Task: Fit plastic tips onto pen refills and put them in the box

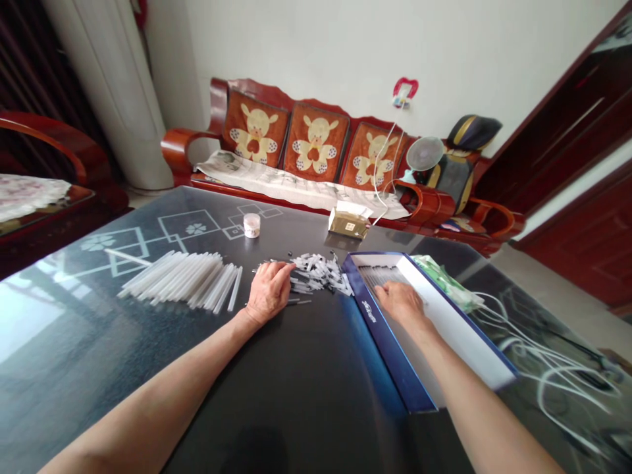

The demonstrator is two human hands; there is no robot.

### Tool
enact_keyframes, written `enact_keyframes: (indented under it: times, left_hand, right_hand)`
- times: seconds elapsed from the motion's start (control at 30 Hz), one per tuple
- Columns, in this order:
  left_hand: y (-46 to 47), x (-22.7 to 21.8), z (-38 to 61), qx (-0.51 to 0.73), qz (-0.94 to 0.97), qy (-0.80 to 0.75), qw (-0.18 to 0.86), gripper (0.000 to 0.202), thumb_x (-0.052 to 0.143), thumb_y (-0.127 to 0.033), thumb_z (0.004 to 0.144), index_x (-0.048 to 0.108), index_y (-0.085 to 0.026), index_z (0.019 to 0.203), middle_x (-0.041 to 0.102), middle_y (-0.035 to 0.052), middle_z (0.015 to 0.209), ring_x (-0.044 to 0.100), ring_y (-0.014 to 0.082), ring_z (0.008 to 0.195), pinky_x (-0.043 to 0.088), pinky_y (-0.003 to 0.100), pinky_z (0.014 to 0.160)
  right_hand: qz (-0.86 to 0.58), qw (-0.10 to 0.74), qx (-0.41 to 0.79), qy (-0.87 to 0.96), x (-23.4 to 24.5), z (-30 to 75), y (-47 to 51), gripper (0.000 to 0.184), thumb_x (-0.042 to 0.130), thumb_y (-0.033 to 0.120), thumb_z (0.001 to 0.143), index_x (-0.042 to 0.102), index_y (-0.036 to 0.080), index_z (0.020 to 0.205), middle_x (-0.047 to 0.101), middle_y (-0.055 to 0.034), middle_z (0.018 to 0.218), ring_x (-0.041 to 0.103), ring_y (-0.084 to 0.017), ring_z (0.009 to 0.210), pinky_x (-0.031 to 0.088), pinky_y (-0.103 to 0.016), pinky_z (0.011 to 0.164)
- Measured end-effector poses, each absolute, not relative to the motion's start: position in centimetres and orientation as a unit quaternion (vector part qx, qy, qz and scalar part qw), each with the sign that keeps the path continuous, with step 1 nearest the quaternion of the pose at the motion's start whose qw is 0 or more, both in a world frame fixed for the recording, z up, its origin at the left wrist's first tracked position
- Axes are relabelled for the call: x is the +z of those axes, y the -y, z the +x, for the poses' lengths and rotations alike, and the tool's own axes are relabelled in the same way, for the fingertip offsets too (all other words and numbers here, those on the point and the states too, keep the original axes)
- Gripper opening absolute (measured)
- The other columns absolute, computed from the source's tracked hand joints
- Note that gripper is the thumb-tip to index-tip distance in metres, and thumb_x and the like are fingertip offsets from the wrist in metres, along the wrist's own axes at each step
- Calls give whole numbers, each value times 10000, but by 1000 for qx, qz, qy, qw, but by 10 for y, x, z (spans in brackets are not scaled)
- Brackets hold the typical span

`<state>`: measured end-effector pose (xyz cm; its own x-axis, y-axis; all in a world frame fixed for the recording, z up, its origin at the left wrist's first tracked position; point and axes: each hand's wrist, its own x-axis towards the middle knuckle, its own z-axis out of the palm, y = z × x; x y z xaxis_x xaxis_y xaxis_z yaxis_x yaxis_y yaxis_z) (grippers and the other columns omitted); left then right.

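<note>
My left hand [270, 289] rests low over the dark tabletop with its fingers curled; whatever is in them is hidden. It is beside a heap of small white and black pieces [320, 271], with a few thin dark sticks [299, 301] near its fingertips. To its left lies a spread of slim, whitish translucent tubes [185, 280]. Inside a shallow blue box with a white interior [390, 349], my right hand [401, 301] reaches down, fingers bent and closed. A row of thin, clear stick-like items [382, 273] lies at the box's far end, touching or just beyond its fingers.
A small round tub [251, 226] and a tissue box [349, 221] stand toward the table's far side. Right of the blue box are a green-and-white packet [444, 280] and loose white cables [548, 368]. A wooden sofa [190, 148] stands behind the table [276, 395].
</note>
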<state>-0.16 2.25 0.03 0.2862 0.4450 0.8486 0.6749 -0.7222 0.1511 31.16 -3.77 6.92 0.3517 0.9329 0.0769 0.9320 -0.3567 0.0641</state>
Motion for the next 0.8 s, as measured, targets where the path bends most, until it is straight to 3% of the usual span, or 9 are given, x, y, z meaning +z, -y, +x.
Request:
enact_keyframes:
  times: [0.07, 0.17, 0.27, 0.43, 0.53, 0.63, 0.8]
  left_hand:
    - [-22, 0, -2, -465, -796, 368, 118, 292, 442, -148, 895, 601, -155, 1139, 640, 90, 954, 543, 200, 816, 449, 337, 777]
    - [-19, 1, 1, -407, -819, 390, 107, 283, 436, -181, 906, 631, -165, 1111, 637, 77, 881, 544, 197, 796, 454, 324, 769]
    - [-16, 8, 5, -319, -837, 436, 87, 296, 426, -192, 909, 650, -194, 1102, 631, 70, 849, 559, 203, 812, 461, 321, 775]
    - [-21, 40, -7, -94, -822, 561, 43, 286, 403, -223, 913, 667, -184, 1015, 651, 96, 982, 622, 210, 910, 487, 304, 787]
    - [-26, 60, -32, -31, -814, 578, 40, 258, 437, -203, 882, 690, -166, 920, 667, 105, 900, 648, 205, 817, 500, 282, 700]
    - [-25, 69, -63, 19, -830, 556, 45, 225, 489, -121, 823, 704, -175, 862, 664, 104, 910, 642, 210, 851, 497, 269, 700]
    - [-10, 66, -97, 125, -880, 446, 103, 272, 506, -53, 787, 684, -173, 954, 620, 118, 980, 614, 238, 911, 488, 300, 711]
  right_hand:
    - [797, -57, 90, -594, 79, 302, 44, 321, 466, 368, 890, 726, 187, 836, 707, -107, 818, 653, -223, 771, 434, -291, 661]
    - [715, -233, 136, -646, 85, 271, 55, 230, 505, 313, 871, 700, 194, 843, 689, -65, 796, 628, -190, 742, 426, -272, 682]
    - [612, -370, 113, -690, 68, 227, 62, 226, 480, 290, 894, 680, 191, 859, 674, -54, 817, 616, -164, 743, 436, -255, 720]
    - [584, -409, 30, -700, 11, 188, 55, 210, 472, 242, 886, 669, 179, 855, 667, -65, 802, 624, -176, 728, 457, -268, 705]
    - [585, -428, 3, -689, -11, 188, 49, 195, 483, 237, 882, 669, 177, 885, 662, -66, 823, 627, -179, 734, 469, -277, 708]
    - [562, -423, -29, -710, -14, 186, 48, 175, 499, 214, 875, 670, 192, 904, 654, -58, 861, 626, -166, 746, 479, -262, 707]
    - [525, -375, -32, -764, -2, 166, 48, 173, 513, 166, 875, 678, 215, 901, 630, -47, 886, 615, -166, 829, 477, -259, 763]
